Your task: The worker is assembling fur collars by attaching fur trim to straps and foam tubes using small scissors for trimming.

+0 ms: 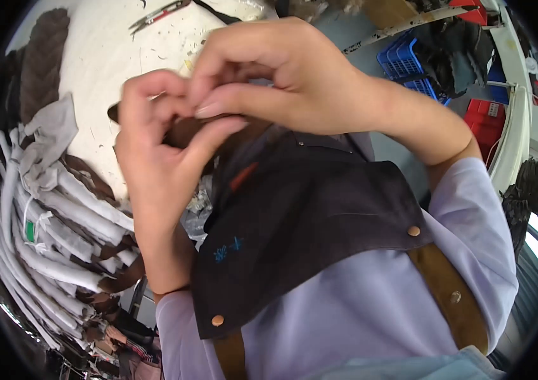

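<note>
Work looks underway, with what is done or left unclear, as the half-curled left hand (153, 136) and the right hand (291, 79), fingertips drawn close, meet over a brown piece (183, 132) beside the bench (99, 60), their actual grip hidden.

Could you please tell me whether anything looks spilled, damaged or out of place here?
Nothing looks spilled or clearly damaged. What looks untidy is the white tabletop, where small dark bits lie scattered near the red-handled snips. The brown piece at the left hand and right hand is mostly hidden, so I cannot judge it.
</note>
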Demonstrator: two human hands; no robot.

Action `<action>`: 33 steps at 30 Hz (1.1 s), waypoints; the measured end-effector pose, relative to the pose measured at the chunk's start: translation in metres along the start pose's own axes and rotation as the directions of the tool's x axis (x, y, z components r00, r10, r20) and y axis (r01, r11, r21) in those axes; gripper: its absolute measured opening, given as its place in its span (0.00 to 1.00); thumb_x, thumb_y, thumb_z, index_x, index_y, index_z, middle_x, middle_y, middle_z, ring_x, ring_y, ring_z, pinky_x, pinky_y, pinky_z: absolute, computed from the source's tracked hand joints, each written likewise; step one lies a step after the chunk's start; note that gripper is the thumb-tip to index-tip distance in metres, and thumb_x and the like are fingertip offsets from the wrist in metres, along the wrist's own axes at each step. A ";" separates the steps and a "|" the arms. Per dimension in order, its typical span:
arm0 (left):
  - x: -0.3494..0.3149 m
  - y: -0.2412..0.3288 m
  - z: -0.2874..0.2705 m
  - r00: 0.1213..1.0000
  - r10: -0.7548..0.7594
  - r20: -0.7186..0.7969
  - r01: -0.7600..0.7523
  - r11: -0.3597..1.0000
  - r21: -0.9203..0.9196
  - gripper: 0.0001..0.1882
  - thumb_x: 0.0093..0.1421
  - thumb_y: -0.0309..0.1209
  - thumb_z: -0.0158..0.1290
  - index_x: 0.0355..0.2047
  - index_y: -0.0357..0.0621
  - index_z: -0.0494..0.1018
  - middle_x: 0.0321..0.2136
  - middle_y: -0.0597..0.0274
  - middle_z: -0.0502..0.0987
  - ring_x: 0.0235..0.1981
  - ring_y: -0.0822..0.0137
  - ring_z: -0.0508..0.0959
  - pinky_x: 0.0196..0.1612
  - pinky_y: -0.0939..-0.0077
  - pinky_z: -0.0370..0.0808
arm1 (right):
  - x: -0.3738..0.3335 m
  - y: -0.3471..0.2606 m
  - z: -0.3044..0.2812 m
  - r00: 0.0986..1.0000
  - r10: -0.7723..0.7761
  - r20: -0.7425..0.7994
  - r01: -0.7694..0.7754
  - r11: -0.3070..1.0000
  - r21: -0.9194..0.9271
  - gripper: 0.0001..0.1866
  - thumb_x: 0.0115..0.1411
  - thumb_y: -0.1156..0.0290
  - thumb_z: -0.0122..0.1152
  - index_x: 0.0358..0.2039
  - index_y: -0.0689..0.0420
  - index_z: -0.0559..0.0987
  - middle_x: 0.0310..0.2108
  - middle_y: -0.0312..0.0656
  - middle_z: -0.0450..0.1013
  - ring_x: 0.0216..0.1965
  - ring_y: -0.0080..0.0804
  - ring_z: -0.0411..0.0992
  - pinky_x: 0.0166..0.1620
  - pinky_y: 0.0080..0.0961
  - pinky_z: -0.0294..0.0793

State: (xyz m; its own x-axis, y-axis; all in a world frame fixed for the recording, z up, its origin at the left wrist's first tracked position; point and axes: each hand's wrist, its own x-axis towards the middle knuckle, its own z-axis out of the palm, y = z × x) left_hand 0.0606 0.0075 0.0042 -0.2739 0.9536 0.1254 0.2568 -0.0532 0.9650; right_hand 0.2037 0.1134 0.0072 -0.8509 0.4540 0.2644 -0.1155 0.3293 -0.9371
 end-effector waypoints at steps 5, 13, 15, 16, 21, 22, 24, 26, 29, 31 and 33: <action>-0.027 -0.018 -0.015 0.911 -0.162 0.379 -0.015 0.906 0.423 0.15 0.47 0.32 0.61 0.32 0.40 0.68 0.18 0.57 0.70 0.16 0.64 0.69 0.22 0.78 0.66 | -0.068 0.028 -0.033 0.893 0.223 -0.392 -0.214 0.974 0.068 0.05 0.55 0.76 0.57 0.33 0.61 0.75 0.28 0.34 0.73 0.31 0.17 0.70 0.36 0.15 0.70; -0.119 -0.081 -0.045 0.922 -0.356 0.151 0.168 0.720 0.673 0.08 0.54 0.32 0.51 0.32 0.41 0.68 0.24 0.49 0.72 0.27 0.47 0.73 0.28 0.58 0.68 | -0.179 0.160 -0.073 0.682 0.487 -0.545 -0.567 0.823 0.027 0.05 0.55 0.74 0.58 0.32 0.60 0.75 0.26 0.31 0.71 0.28 0.15 0.67 0.33 0.13 0.67; -0.133 -0.114 -0.033 0.941 -0.308 0.143 0.097 0.648 0.756 0.13 0.51 0.28 0.54 0.37 0.39 0.68 0.37 0.48 0.72 0.38 0.49 0.71 0.40 0.61 0.68 | -0.184 0.208 -0.061 0.724 0.456 -0.518 -0.562 0.825 -0.061 0.04 0.54 0.74 0.59 0.30 0.59 0.75 0.25 0.32 0.72 0.26 0.16 0.68 0.32 0.14 0.68; -0.135 -0.113 -0.024 0.940 -0.314 0.133 0.093 0.611 0.786 0.18 0.49 0.29 0.55 0.41 0.39 0.67 0.44 0.50 0.68 0.43 0.50 0.70 0.45 0.62 0.67 | -0.184 0.224 -0.056 0.740 0.446 -0.503 -0.592 0.788 -0.172 0.04 0.53 0.75 0.59 0.30 0.60 0.75 0.25 0.33 0.73 0.26 0.16 0.68 0.31 0.15 0.68; -0.124 -0.052 -0.028 0.978 -0.189 0.088 0.102 0.801 0.589 0.23 0.49 0.30 0.57 0.46 0.42 0.66 0.43 0.52 0.68 0.41 0.56 0.72 0.42 0.66 0.70 | -0.154 0.206 -0.032 0.811 0.338 -0.478 -0.552 0.713 -0.433 0.07 0.53 0.76 0.59 0.32 0.63 0.74 0.28 0.44 0.73 0.28 0.27 0.72 0.34 0.22 0.72; -0.121 -0.040 -0.035 0.980 -0.185 0.076 0.104 0.796 0.596 0.23 0.49 0.30 0.57 0.46 0.42 0.66 0.43 0.52 0.68 0.41 0.56 0.72 0.42 0.66 0.70 | -0.146 0.192 -0.027 0.819 0.303 -0.488 -0.520 0.752 -0.405 0.07 0.53 0.76 0.58 0.32 0.64 0.74 0.28 0.43 0.72 0.28 0.26 0.72 0.34 0.22 0.71; -0.116 -0.024 -0.058 0.936 -0.350 0.037 0.275 0.792 0.545 0.18 0.51 0.29 0.56 0.43 0.40 0.67 0.40 0.53 0.69 0.41 0.58 0.73 0.42 0.66 0.71 | -0.138 0.163 -0.017 0.823 0.269 -0.500 -0.486 0.790 -0.374 0.07 0.53 0.76 0.58 0.32 0.64 0.74 0.29 0.43 0.72 0.29 0.25 0.71 0.34 0.21 0.70; -0.106 -0.017 -0.081 0.934 -0.228 -0.274 0.355 0.671 0.651 0.16 0.51 0.29 0.56 0.40 0.39 0.69 0.35 0.52 0.71 0.35 0.56 0.74 0.39 0.66 0.71 | -0.129 0.137 -0.009 0.824 0.370 -0.428 -0.488 0.849 -0.204 0.06 0.54 0.76 0.57 0.32 0.64 0.74 0.29 0.42 0.71 0.29 0.23 0.69 0.34 0.19 0.69; -0.104 -0.046 -0.127 0.872 0.140 -0.469 0.392 0.373 0.841 0.20 0.51 0.31 0.56 0.42 0.37 0.67 0.29 0.52 0.72 0.30 0.54 0.74 0.37 0.64 0.72 | -0.115 0.110 0.000 0.881 0.351 -0.317 -0.415 0.896 -0.161 0.06 0.55 0.76 0.56 0.33 0.64 0.74 0.28 0.39 0.70 0.27 0.21 0.67 0.33 0.17 0.68; -0.108 -0.061 -0.145 0.878 0.149 -0.456 0.423 0.209 0.882 0.29 0.49 0.35 0.57 0.48 0.33 0.60 0.26 0.50 0.73 0.29 0.51 0.75 0.37 0.62 0.71 | -0.101 0.085 0.006 0.937 0.289 -0.197 -0.327 0.924 -0.198 0.05 0.55 0.76 0.56 0.32 0.64 0.75 0.28 0.38 0.70 0.27 0.20 0.68 0.33 0.16 0.67; -0.104 -0.061 -0.145 0.852 -0.007 -0.523 0.503 0.284 0.816 0.33 0.49 0.36 0.57 0.51 0.33 0.57 0.27 0.50 0.73 0.29 0.53 0.75 0.36 0.64 0.71 | -0.096 0.080 0.009 0.941 0.287 -0.182 -0.318 0.931 -0.178 0.05 0.55 0.76 0.56 0.32 0.64 0.75 0.28 0.38 0.70 0.27 0.20 0.68 0.32 0.15 0.68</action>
State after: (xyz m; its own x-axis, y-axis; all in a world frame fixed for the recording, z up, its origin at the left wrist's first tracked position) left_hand -0.0607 -0.1315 -0.0343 -0.7199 0.6583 0.2202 0.6917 0.7067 0.1489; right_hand 0.2715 0.0882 -0.0954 -0.7403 0.6720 0.0211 0.2549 0.3095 -0.9161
